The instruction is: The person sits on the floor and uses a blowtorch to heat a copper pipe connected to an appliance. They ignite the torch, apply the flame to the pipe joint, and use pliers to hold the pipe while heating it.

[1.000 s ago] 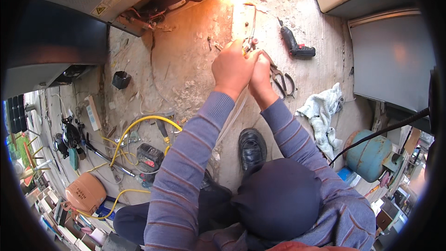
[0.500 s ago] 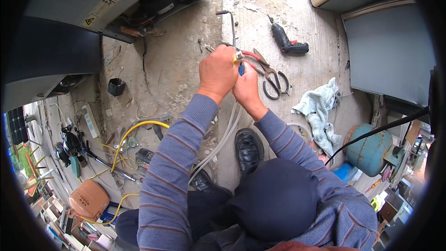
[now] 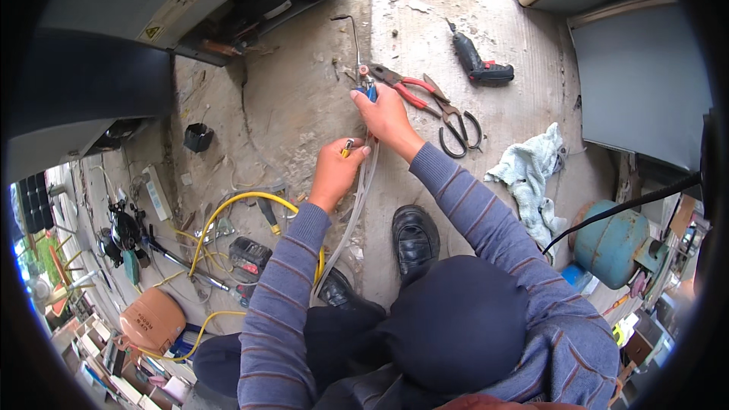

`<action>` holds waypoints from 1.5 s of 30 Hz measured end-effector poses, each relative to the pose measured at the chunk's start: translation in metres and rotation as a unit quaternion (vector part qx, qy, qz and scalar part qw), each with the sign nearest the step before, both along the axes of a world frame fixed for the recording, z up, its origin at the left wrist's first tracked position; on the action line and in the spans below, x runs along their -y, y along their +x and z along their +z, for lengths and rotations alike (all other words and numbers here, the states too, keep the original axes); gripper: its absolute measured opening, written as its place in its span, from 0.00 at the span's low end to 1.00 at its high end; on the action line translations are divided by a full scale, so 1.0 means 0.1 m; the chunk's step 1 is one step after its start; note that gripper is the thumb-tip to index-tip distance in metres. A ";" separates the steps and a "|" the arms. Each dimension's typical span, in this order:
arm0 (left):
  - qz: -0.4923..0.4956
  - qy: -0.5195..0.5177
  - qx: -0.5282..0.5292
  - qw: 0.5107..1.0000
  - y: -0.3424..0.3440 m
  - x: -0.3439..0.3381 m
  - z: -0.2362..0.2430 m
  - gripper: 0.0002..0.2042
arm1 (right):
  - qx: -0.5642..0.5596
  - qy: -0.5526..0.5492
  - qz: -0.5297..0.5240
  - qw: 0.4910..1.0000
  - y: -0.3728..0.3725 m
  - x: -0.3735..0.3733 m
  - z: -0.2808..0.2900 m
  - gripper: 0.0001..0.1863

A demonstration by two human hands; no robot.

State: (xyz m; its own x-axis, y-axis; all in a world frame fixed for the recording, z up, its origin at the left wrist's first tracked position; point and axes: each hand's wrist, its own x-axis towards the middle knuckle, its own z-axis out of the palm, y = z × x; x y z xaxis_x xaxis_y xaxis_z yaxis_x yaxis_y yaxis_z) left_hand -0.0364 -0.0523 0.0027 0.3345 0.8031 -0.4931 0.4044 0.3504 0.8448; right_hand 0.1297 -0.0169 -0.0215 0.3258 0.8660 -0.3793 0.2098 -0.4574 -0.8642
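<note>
My left hand (image 3: 336, 169) is closed around a small yellow lighter (image 3: 346, 150) with a metal top, low beside clear hoses (image 3: 354, 216). My right hand (image 3: 386, 118) grips a torch (image 3: 356, 45) by its blue valve body; its thin bent tip points up toward the appliance and shows no flame. Red-handled pliers (image 3: 418, 93) lie just right of the torch, and black-handled shears (image 3: 456, 127) lie below them on the concrete.
An open appliance compartment (image 3: 269, 15) is upper left, grey cabinets (image 3: 642, 76) right. Around me lie a black cordless screwdriver (image 3: 486, 68), rag (image 3: 530, 167), rusty blue cylinder (image 3: 611, 243), yellow hose (image 3: 258, 196), tan tank (image 3: 152, 319) and black cup (image 3: 197, 137).
The bright flame near the compartment is gone. My hands have separated: the left moved down and left with the lighter, while the right stays on the torch, slightly farther left.
</note>
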 end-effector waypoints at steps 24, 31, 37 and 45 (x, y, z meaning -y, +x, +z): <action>0.056 0.008 -0.166 0.984 -1.22 0.20 0.26 0.20 | 0.449 0.126 0.101 0.879 0.93 0.43 0.25 0.18; -0.096 0.038 -0.285 0.953 -2.07 0.39 0.51 0.19 | 0.428 0.162 0.087 0.885 0.65 0.00 0.69 0.06; -0.052 -0.071 -0.202 0.975 -1.67 0.62 0.63 0.20 | 0.472 0.028 0.204 0.857 0.98 0.48 0.34 0.26; -0.277 -0.019 -0.124 0.953 -1.22 0.56 0.92 0.18 | 0.430 0.048 0.366 0.824 1.06 0.25 0.55 0.17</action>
